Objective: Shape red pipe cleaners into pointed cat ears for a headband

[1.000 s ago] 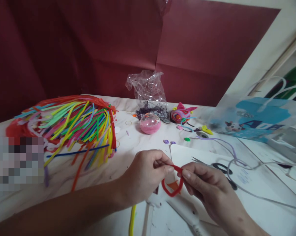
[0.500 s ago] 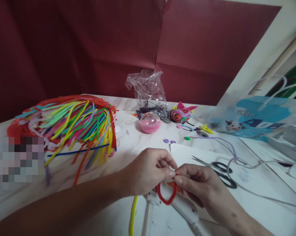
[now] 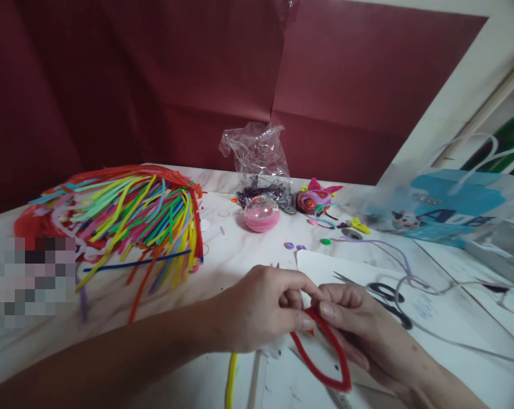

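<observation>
Both hands meet low in the middle of the head view, pinching one red pipe cleaner bent into a long loop. My left hand grips its upper end between thumb and fingers. My right hand pinches the same end from the right, and the loop hangs down and to the right beneath it. A large heap of pipe cleaners in many colours lies on the white table to the left.
Black-handled scissors lie on a white sheet just right of my hands. Farther back stand a clear plastic bag, a pink ball in a clear shell, a small pink figure, scattered buttons, and a blue printed bag. A yellow pipe cleaner lies below.
The red pipe cleaner went from a small round loop to a longer, narrower loop stretching down and right. Both hands shifted slightly lower while keeping their pinch.
</observation>
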A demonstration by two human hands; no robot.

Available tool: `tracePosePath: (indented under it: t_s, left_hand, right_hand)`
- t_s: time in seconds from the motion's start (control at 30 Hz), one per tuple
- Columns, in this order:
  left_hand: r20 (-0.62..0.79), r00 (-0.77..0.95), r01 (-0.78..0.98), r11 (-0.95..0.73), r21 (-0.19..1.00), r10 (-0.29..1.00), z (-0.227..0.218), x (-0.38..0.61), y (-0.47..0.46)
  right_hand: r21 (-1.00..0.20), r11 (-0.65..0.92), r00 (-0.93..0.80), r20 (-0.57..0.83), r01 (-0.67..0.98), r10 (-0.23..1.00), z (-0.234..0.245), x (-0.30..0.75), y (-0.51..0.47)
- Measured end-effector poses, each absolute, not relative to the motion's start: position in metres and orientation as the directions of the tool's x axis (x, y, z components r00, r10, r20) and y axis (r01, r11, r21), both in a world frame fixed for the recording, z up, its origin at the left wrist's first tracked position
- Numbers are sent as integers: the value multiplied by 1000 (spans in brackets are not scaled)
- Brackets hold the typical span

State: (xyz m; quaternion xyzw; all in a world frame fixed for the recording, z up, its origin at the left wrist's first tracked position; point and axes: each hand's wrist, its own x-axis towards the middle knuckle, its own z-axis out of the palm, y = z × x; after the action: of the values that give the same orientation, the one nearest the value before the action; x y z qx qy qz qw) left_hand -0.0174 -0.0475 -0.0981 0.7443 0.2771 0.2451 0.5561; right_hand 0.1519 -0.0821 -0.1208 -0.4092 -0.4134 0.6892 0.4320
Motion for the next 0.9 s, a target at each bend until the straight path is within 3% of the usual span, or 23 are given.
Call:
tracePosePath:
  t_s: [0.17, 0.37, 0.6, 0.77, 0.9]
  left_hand:
    - [143, 675, 111, -291, 950, 724, -95, -16, -49]
    - [176, 631, 76, -286, 955, 756, -95, -15, -48]
    - [-16, 656, 20, 3, 1000, 754, -93, -11, -51]
    - [-91, 641, 12, 109, 994, 762, -97, -7, -50]
    - [-89, 620, -1, 115, 993, 779, -102, -5, -54]
  right_hand:
    - [-857, -383, -339, -268, -344, 902, -121, 151, -83]
    - [-812, -398, -397, -227, -427, 890, -126, 153, -84]
    - [-838, -356, -346, -217, -414, 913, -129, 150, -85]
    - [-864, -265, -309, -137, -427, 941, -122, 146, -84]
    - [-880, -189, -183, -119, -436, 976, -122, 143, -86]
